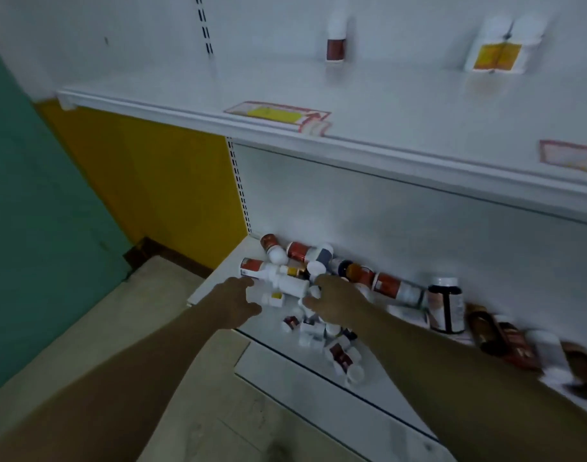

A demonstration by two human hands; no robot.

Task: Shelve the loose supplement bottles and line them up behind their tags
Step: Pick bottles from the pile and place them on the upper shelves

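Supplement bottles [285, 285] are lying heaped on the lower shelf [218, 278], the left hand [237, 303] is hovering beside them spread and empty, the right hand [335, 303] is lying curled over them, hold unclear, so picking seems to be starting, next needing one firm grasp.

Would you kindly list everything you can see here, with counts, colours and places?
upper shelf: one, white, top
price tags: two, red-edged with yellow, upper shelf front
red-labelled bottle: one, white, upright at upper shelf back
yellow-labelled bottles: two, white, upright together, upper shelf back right
lower shelf: one, white, below
loose bottles: pile, count unclear, mostly white with red labels, lower shelf left
dark bottle: one, white cap, upright right of the pile
brown bottles: several, blurred, lying far right
walls: two, green and yellow, left
left hand: one, at the pile's left edge
right hand: one, over the pile, fingers hidden
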